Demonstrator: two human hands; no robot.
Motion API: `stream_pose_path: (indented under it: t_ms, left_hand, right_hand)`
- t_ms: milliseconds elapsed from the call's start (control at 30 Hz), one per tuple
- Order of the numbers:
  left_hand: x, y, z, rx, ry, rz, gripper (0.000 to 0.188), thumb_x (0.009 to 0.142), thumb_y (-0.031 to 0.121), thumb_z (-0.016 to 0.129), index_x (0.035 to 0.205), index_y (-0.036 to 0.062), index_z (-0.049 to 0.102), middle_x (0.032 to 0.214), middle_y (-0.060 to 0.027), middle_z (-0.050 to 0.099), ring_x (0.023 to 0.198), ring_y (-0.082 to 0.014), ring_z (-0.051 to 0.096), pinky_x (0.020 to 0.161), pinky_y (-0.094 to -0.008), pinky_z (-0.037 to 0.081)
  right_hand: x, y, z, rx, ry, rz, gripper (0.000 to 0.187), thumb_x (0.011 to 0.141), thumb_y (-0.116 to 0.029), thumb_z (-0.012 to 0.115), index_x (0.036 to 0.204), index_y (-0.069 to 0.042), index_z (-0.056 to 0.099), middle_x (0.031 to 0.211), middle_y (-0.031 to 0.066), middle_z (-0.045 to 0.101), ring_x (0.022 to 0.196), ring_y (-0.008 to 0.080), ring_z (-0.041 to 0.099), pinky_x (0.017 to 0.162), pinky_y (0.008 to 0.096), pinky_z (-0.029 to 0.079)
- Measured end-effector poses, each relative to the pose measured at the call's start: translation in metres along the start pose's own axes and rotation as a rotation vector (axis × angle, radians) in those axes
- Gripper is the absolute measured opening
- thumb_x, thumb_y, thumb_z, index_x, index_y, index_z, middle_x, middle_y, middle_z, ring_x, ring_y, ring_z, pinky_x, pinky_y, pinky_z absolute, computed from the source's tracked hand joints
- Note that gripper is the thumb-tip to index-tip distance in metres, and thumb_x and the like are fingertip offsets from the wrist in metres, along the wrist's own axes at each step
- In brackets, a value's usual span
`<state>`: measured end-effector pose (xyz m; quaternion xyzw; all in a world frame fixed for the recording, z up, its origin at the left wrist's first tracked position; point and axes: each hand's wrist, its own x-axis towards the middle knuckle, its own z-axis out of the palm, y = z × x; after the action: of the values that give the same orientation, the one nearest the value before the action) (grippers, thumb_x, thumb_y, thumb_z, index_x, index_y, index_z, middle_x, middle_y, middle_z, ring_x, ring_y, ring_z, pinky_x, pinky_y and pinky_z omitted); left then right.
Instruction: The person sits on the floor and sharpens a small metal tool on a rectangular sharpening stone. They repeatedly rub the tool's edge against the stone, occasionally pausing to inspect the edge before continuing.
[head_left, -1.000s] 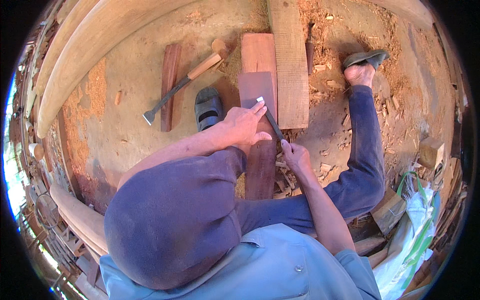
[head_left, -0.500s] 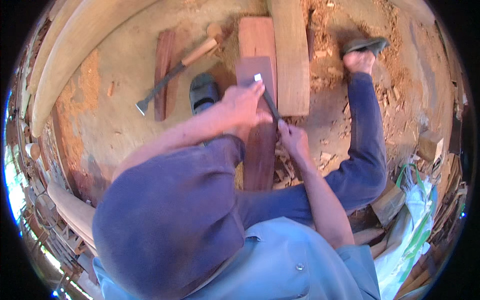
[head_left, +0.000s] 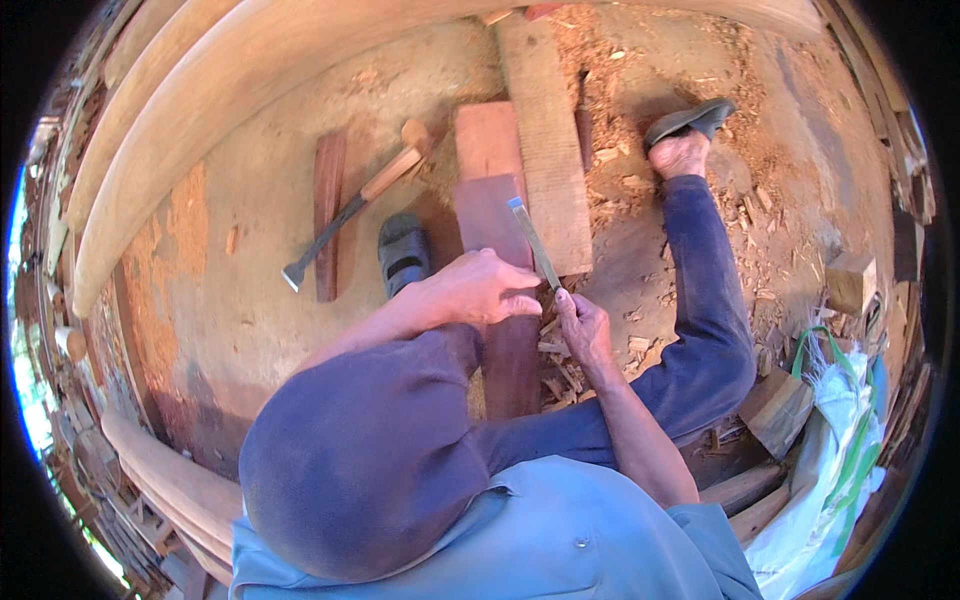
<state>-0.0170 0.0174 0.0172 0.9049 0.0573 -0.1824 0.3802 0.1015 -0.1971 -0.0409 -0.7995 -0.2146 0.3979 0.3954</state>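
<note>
1. Blade [head_left: 538, 245]: flat metal bar, bright at the far end; slants up and left, tip over the slab's right side. Contact cannot be told.
2. Right hand [head_left: 586, 328]: clamped on the blade's near end, thumb forward; presumably for control, leaving the bright end uncovered.
3. Left hand [head_left: 482, 288]: thumb and fingers apart, beside the blade's middle; touch cannot be told. Position would suit steadying.
4. Slab [head_left: 485, 215]: dark reddish-brown, flat on the board [head_left: 488, 135], which likely serves as its base.
5. Plank [head_left: 550, 150]: pale, alongside the board, to the right.
6. Long tool [head_left: 385, 180]: laid across a dark strip [head_left: 327, 160], which perhaps props it off the floor [head_left: 270, 170].
</note>
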Motion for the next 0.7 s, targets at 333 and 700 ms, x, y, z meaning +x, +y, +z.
stream_pose_path:
  t_ms: [333, 700]
  left_hand:
    - [0.026, 0.065, -0.092, -0.784, 0.299, 0.201, 0.033, 0.1, 0.019, 0.062, 0.129, 0.002, 0.065, 0.118, -0.0036, 0.07, 0.099, -0.0088, 0.063, 0.089, -0.027, 0.052]
    - [0.051, 0.174, -0.148, -0.323, 0.23, 0.358, 0.028, 0.099, 0.015, 0.063, 0.123, 0.0023, 0.068, 0.09, -0.0047, 0.072, 0.084, -0.0053, 0.061, 0.079, -0.0255, 0.051]
  right_hand:
    - [0.026, -0.042, -0.028, 0.365, 0.04, -0.448, 0.043, 0.104, -0.038, 0.051, 0.087, 0.0, 0.064, 0.072, 0.0019, 0.057, 0.068, 0.0111, 0.053, 0.063, 0.029, 0.045]
    - [0.041, -0.086, -0.104, 0.236, 0.262, -0.76, 0.041, 0.105, -0.039, 0.047, 0.1, -0.002, 0.064, 0.083, 0.0078, 0.06, 0.078, 0.0162, 0.056, 0.072, 0.0342, 0.047]
